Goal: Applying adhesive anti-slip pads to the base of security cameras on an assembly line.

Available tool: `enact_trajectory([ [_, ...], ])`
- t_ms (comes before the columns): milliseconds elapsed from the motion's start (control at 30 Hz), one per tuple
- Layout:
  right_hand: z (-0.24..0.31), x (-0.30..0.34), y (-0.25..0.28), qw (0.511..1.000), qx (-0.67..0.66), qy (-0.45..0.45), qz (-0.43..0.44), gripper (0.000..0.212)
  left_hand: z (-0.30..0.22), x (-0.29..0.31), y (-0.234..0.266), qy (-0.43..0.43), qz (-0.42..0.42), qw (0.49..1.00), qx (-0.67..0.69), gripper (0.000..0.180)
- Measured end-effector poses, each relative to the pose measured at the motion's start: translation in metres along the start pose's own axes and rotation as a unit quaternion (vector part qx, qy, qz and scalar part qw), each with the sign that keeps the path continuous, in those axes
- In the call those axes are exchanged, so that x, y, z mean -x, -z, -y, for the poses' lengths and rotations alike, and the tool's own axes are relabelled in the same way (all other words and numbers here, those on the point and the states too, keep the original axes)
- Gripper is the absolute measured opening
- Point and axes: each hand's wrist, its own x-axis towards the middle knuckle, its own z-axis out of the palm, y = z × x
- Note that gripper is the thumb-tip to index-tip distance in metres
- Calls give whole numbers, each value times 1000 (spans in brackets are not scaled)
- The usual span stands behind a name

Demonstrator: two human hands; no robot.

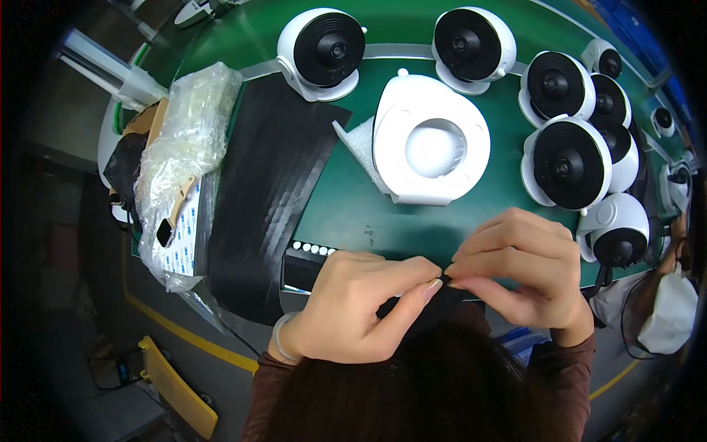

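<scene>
My left hand (353, 302) and my right hand (523, 265) meet at the table's near edge, fingers closed in pinches. Between their fingertips is a small black piece (446, 281), mostly hidden, so its kind cannot be told. Just beyond them a white rounded housing (394, 140) stands on the green table (353, 225), its round opening facing up. A white foam wedge (361, 151) touches its left side. Beside my left hand lies a black strip (298, 267) with a row of white round dots (314, 249) along its edge.
Several white cameras with black round fronts stand at the right, including a large one (573, 163); two more, a left one (329, 48) and a right one (468, 44), stand at the back. A long black sheet (272, 169) and clear plastic wrap (195, 110) with a wristwatch (175, 211) lie left.
</scene>
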Motion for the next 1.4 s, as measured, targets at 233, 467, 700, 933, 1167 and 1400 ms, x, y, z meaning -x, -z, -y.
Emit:
enact_trajectory([
  [233, 3, 2, 7, 1000, 0, 9, 26, 15, -3, -1, -4, -15, 17, 1000, -4, 7],
  [467, 7, 0, 4, 999, -17, -41, 22, 14, 1, 4, -7, -11, -15, 1000, -9, 3],
  [700, -3, -18, -18, 981, 64, -93, -160, 10, 32, 12, -19, 73, -219, 971, -57, 61],
  [933, -14, -36, -52, 973, 85, -101, -192, 13, 43, 9, -18, 104, -150, 982, 49, 60],
  [1167, -10, -37, -58, 959, 129, -135, -212, 12, 44, 7, -16, 69, -143, 986, 49, 58],
  [1400, -9, -38, -59, 961, 147, -121, -199, 12, 46, 8, -17, 74, -143, 986, 51, 58],
])
